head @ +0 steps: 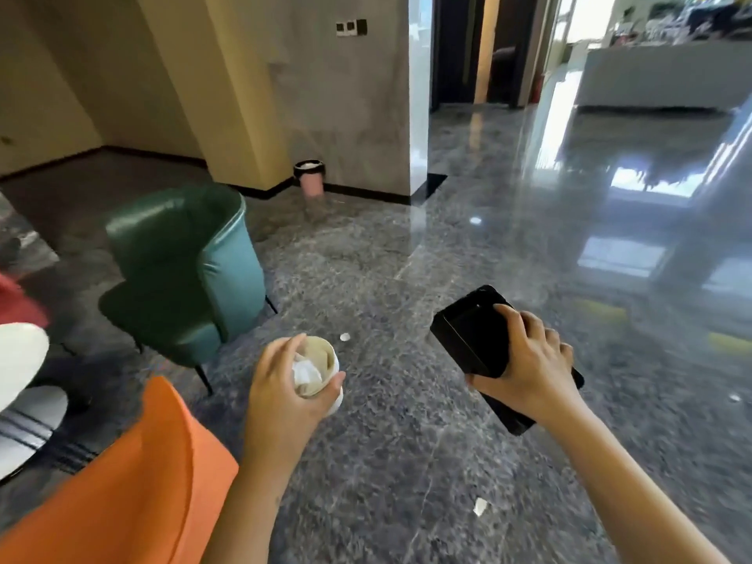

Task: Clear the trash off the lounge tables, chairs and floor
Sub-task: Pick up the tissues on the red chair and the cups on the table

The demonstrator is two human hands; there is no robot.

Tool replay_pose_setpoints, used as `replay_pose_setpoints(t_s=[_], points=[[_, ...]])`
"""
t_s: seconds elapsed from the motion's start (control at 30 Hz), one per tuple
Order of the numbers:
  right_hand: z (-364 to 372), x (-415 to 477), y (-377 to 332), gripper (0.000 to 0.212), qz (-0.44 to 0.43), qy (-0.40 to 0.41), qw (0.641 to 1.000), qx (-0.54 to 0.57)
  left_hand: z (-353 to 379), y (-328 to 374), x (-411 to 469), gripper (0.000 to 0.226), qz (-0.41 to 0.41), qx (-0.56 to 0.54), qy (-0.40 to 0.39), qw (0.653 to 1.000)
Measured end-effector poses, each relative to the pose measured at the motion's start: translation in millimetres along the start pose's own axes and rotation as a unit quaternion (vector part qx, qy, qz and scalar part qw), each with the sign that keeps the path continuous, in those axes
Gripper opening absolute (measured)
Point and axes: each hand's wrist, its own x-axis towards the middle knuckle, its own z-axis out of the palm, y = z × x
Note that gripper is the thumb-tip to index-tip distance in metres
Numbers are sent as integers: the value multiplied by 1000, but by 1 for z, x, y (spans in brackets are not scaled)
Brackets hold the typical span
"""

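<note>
- Held a paper cup (321,370) stuffed with crumpled tissue, left hand (285,388) curled round its rim.
- Gripped a flat black box (468,335) from above with the right hand (529,372).
- Stood over a grey floor (407,441) with a white scrap (345,337) just beyond the cup.
- Faced a pink bin (311,181) against the far wall.

L hand (285,390) & R hand (529,360) bare, 2 forearms bare too.

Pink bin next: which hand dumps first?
Left, probably. The left hand, gripping the paper cup, lines up with the pink bin; the right hand, holding the black box, sits further right.
</note>
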Motion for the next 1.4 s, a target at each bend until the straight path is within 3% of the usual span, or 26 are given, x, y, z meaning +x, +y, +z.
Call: replay_pose_setpoints(t_s=[0.3, 0.5, 0.73, 1.07, 1.4], points=[[93, 341, -4, 101, 13, 5, 1000, 16, 178, -68, 313, 59, 31, -19, 13, 999], [122, 569, -60, 101, -33, 0, 999, 5, 237, -111, 520, 59, 17, -4, 15, 1000], [224, 800, -127, 102, -97, -37, 995, -9, 320, -221, 703, 61, -39, -5, 55, 998], [290, 1136, -219, 105, -96, -34, 994, -28, 400, -319, 1039, 60, -24, -13, 58, 998], [412, 1473, -256, 105, -81, -36, 996, -2, 551, -421, 1354, 63, 5, -11, 25, 1000]])
